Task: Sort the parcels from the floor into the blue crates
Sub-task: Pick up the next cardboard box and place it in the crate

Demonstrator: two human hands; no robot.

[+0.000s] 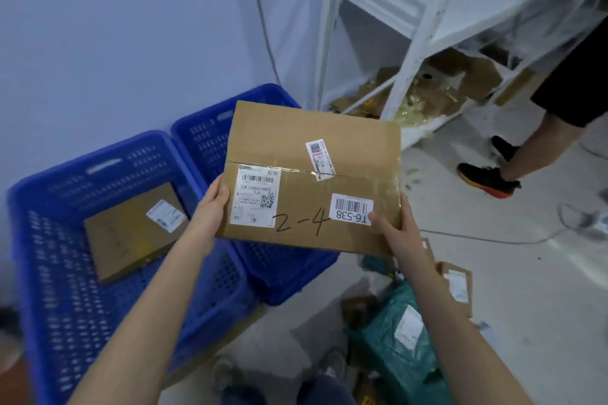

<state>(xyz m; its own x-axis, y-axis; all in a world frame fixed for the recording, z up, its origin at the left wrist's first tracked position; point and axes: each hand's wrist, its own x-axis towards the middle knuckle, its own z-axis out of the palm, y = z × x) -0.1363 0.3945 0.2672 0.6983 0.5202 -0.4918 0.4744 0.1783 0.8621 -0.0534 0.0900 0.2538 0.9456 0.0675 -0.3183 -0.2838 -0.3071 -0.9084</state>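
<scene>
Fingers (371,217) of both hands grip the flat parcel (312,174) by its near corners; the far blue crate (210,128) lies directly beneath, nearer the left hand (210,207).

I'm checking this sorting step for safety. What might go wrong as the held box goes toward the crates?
The cardboard box is gripped only at its near corners by the left hand and right hand, so it may tip. Parcels like the green mailer lie underfoot, and a bystander's shoe is close.
</scene>
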